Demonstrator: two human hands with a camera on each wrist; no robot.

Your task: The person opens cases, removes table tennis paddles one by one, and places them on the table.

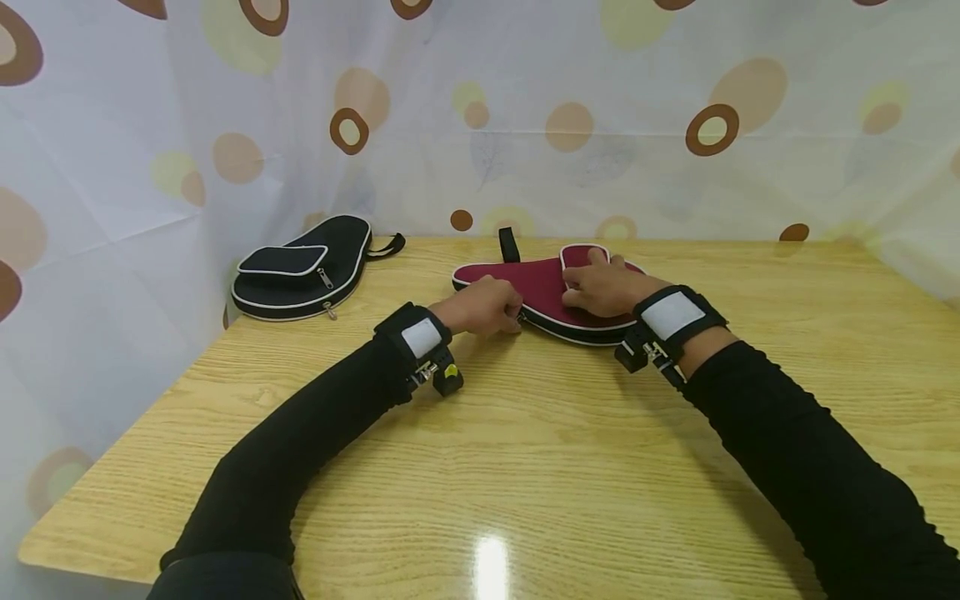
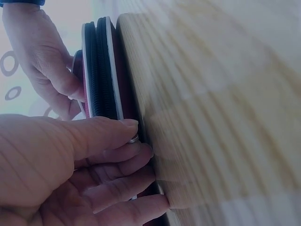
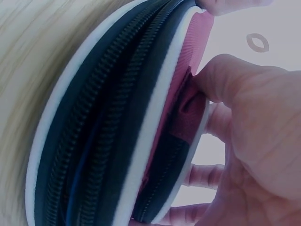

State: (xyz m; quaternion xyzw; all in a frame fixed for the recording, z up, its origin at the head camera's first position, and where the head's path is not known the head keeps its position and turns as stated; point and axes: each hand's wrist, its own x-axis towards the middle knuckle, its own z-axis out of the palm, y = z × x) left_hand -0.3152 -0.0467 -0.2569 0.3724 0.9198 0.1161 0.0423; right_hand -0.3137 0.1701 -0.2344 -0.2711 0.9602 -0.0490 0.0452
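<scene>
Judge the case likely light, soft-sided; hold by the pocket, pinched in the right hand, and zip pull, pinched in the left hand.

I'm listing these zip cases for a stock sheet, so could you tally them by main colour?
Black case: 1, on the left
Red case: 1, with the left hand and right hand on it
Total: 2 cases
</scene>
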